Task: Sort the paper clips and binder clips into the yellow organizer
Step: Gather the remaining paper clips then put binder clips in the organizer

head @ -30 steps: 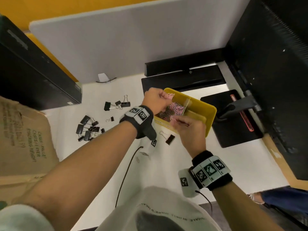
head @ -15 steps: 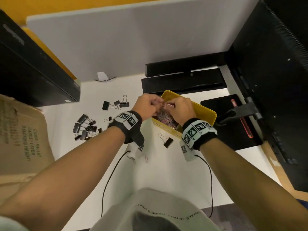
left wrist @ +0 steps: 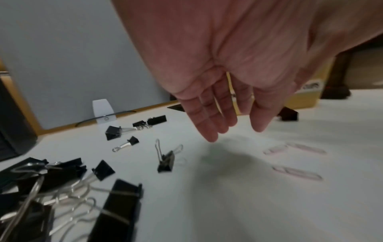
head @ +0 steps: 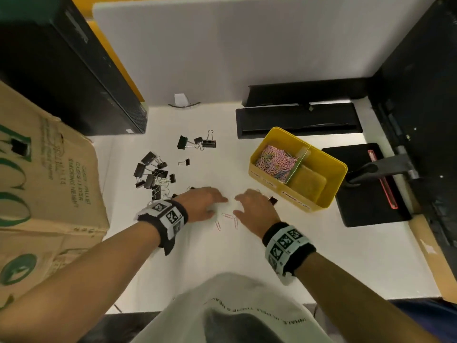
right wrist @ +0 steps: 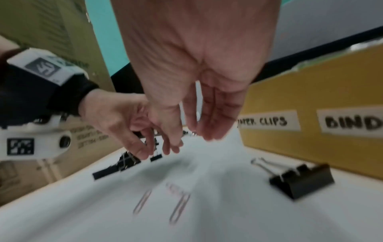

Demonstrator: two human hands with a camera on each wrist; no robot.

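Both hands hang over the white desk (head: 309, 256) with the palms down and I hold nothing in them. My left hand (head: 201, 203) has its fingers (left wrist: 209, 117) straight and close together, pointing down to the surface without touching it, as the left wrist view shows. My right hand (head: 252, 209) is also loose, the fingers (right wrist: 211, 114) a little bent and apart from the desk. Between the two hands and slightly toward my body lie three pink paper clips (head: 226, 215), flat on the desk and not touching each other. To the left of my left hand is the heap of black binder clips (head: 153, 175), some lying on one another, and one small binder clip (left wrist: 165, 161) stands alone just beside the fingertips. Farther ahead of the left hand there is a second small group of binder clips (head: 197, 142). Just to the right of my right hand lies one single binder clip (right wrist: 300, 179), near the front wall of the yellow organizer (head: 331, 189). The organizer stands ahead and to the right of the right hand. Its left compartment is filled with pink paper clips in a pile (head: 277, 160); the right compartment shows only its yellow bottom. On the front wall I read the labels "PAPER CLIPS" (right wrist: 267, 122) and one beginning "BIND" (right wrist: 352, 122).
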